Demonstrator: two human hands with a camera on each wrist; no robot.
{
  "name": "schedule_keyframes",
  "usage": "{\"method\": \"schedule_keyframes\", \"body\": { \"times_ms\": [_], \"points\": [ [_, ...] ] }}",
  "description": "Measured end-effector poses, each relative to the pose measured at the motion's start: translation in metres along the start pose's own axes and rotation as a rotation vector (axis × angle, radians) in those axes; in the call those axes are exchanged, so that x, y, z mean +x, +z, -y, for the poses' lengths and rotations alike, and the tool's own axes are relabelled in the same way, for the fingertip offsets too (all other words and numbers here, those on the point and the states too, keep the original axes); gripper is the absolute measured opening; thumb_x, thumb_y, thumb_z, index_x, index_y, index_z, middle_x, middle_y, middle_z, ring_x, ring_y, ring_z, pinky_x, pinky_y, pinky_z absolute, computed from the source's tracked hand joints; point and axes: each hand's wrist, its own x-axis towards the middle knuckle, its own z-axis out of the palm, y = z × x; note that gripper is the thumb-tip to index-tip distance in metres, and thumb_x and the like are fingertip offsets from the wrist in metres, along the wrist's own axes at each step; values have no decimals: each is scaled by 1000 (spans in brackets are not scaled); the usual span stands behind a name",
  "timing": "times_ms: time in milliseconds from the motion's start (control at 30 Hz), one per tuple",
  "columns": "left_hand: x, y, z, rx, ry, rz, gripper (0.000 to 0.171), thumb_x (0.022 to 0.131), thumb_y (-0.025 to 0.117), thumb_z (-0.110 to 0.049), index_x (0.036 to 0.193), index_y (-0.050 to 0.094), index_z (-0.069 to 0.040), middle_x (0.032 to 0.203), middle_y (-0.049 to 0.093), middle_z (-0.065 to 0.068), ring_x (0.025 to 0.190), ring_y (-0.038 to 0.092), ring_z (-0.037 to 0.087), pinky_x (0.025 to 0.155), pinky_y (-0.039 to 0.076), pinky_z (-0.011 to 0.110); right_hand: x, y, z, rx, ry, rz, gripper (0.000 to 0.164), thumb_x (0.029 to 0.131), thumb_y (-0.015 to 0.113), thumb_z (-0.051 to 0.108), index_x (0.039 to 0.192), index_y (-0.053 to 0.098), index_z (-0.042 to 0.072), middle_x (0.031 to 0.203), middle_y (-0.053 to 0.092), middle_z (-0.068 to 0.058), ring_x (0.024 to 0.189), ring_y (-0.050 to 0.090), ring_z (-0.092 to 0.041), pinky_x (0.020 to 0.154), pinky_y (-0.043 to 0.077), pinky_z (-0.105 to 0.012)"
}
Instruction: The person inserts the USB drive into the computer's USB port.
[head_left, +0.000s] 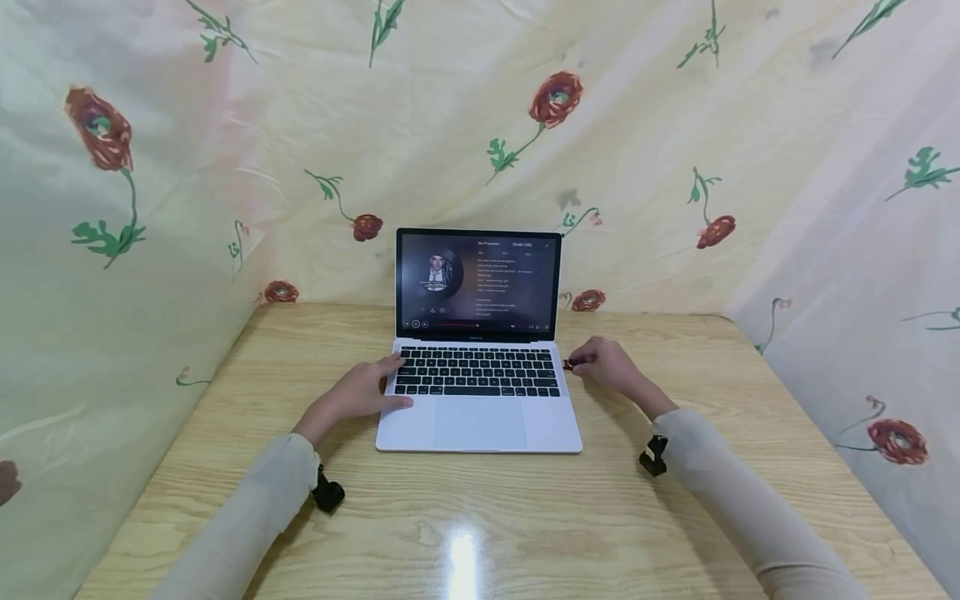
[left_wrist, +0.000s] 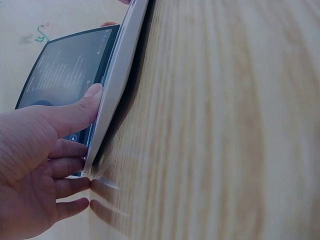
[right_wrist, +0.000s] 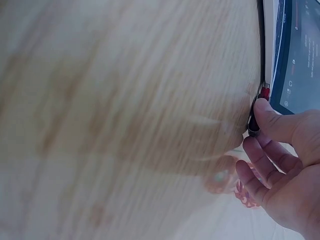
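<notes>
An open laptop [head_left: 480, 423] stands on the wooden table with its screen lit. My left hand [head_left: 362, 389] rests on its left edge, fingers fairly straight. The left thumb [left_wrist: 82, 111] lies over the palm rest, and the other fingers are along the side and by the table. At the laptop's right side, my right hand [head_left: 606, 367] pinches a small red and black USB stick [right_wrist: 265, 93] between thumb and fingers. Its front end is right at the laptop's side edge, level with the keyboard [head_left: 476, 372]. The fingers partly cover the stick.
The wooden table [head_left: 465, 508] extends around the laptop on all sides. A flower-patterned cloth [head_left: 450, 108] hangs close behind the screen [head_left: 477, 285] and along both sides. Black wrist cameras are strapped under both sleeves, close over the tabletop.
</notes>
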Motion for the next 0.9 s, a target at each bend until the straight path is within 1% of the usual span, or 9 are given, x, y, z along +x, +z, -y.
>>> {"method": "schedule_keyframes", "body": {
  "times_ms": [100, 200, 333, 500, 733, 900],
  "points": [
    [1, 0, 1, 3, 2, -1, 84, 92, 74, -45, 152, 41, 5, 162, 32, 24, 150, 32, 42, 122, 34, 54, 0, 0, 1, 8, 3, -2, 17, 90, 73, 1, 106, 79, -1, 102, 73, -18, 91, 64, -26, 78, 55, -40],
    [1, 0, 1, 2, -3, 1, 85, 92, 74, -45, 152, 41, 4, 163, 31, 23, 150, 32, 41, 122, 34, 54, 0, -1, 3, 13, 7, -5, 18, 89, 74, 0, 106, 78, -1, 103, 73, -18, 91, 64, -26, 78, 56, -41],
    [1, 0, 1, 6, -9, 6, 85, 92, 74, -46, 153, 40, 3, 163, 31, 22, 151, 32, 41, 122, 33, 54, 2, -1, 4, 18, -3, -9, 17, 90, 74, 1, 106, 78, -1, 102, 74, -18, 89, 64, -25, 76, 54, -37],
    [1, 0, 2, 10, -9, 3, 86, 92, 74, -46, 153, 40, 3, 163, 30, 23, 150, 32, 42, 122, 34, 54, 5, 1, 4, 25, -31, -19, 16, 89, 74, 0, 105, 79, -1, 102, 74, -18, 88, 64, -25, 75, 54, -37],
    [1, 0, 1, 7, -6, 5, 85, 92, 74, -45, 153, 40, 4, 163, 31, 23, 150, 33, 42, 122, 34, 55, 5, 2, 5, 21, -15, -10, 15, 89, 74, 1, 104, 79, 0, 100, 73, -17, 86, 62, -24, 72, 51, -33],
    [0, 0, 0, 8, -6, 8, 85, 93, 73, -45, 153, 40, 4, 163, 30, 24, 150, 33, 42, 122, 34, 55, 4, 2, 4, 23, -13, -3, 16, 89, 74, 1, 104, 79, 0, 99, 73, -17, 86, 62, -23, 73, 51, -34]
  ]
}}
